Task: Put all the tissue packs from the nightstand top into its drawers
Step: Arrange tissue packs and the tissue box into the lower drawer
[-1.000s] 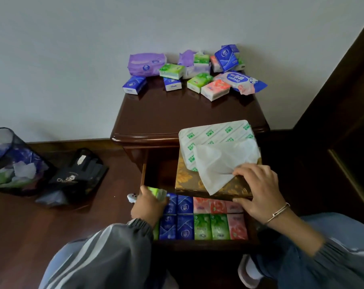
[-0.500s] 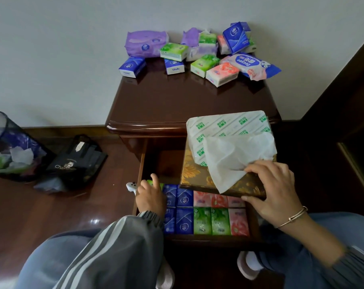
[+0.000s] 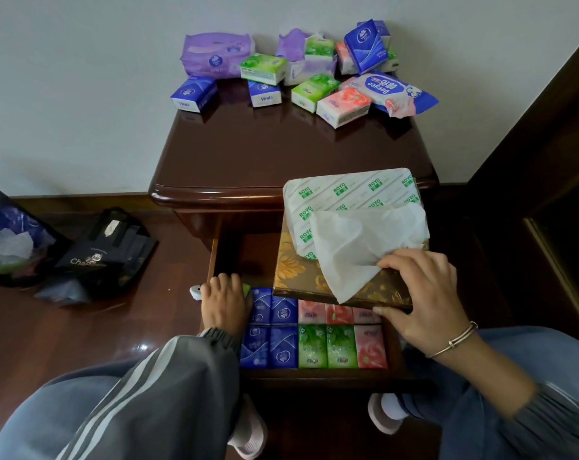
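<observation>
R hand [image 3: 424,300] grips rigid gold floral box [image 3: 301,270]; L hand [image 3: 223,303] covers glossy green pack [image 3: 246,288].

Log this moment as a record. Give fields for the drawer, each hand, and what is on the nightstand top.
drawer: open, with rows of blue packs, green packs and pink packs
left hand: on a green pack at the drawer's left end; grip hidden
right hand: grips gold tissue box over the drawer; ROYO pack and loose sheet on it
nightstand top: purple pack, Deeyeo wipes and small packs at the back
task: unfinished
</observation>
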{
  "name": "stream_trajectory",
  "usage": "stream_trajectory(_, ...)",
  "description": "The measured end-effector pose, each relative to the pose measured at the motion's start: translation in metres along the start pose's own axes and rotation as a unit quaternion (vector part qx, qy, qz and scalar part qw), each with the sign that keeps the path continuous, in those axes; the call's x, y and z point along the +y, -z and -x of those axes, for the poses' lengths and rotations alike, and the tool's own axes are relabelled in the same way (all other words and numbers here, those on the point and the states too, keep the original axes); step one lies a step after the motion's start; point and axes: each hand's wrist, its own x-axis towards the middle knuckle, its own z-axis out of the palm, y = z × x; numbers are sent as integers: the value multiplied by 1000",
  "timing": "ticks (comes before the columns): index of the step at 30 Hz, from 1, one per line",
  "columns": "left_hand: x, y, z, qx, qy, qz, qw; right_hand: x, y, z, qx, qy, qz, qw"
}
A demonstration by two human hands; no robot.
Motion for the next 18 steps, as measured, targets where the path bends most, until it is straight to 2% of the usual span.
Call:
stream_trajectory(2,1,2,-4,11,13,1,1000,0,-1,-1,0,0,2,1000)
stream_trajectory(5,-3,0,-9,-31,27,-17,999,0,-2,-1,-2,-3,-3,1000)
stream_trajectory(7,-11,-4,-11,-34,-1,-9,999,0,-2,-1,-1,-3,-5,1000)
stream_trajectory(10,-29,-12,-8,-60,-89,-40,993,-1,-3,-1,-3,-5,-10,1000)
stream_trajectory(13,-39,-11,-5,-81,-99,-63,990,1,-5,0,-10,-1,-15,1000)
stream_trajectory(14,-38,-6,-4,-71,-92,-37,992,1,-5,0,-13,-1,-15,1000)
stream_trajectory(16,-32,12,-4,-25,-62,85,994,2,-4,0,-14,3,-12,1000)
stream_trajectory(18,-22,43,-4,23,-14,273,962,1,-5,1,-17,9,-12,1000)
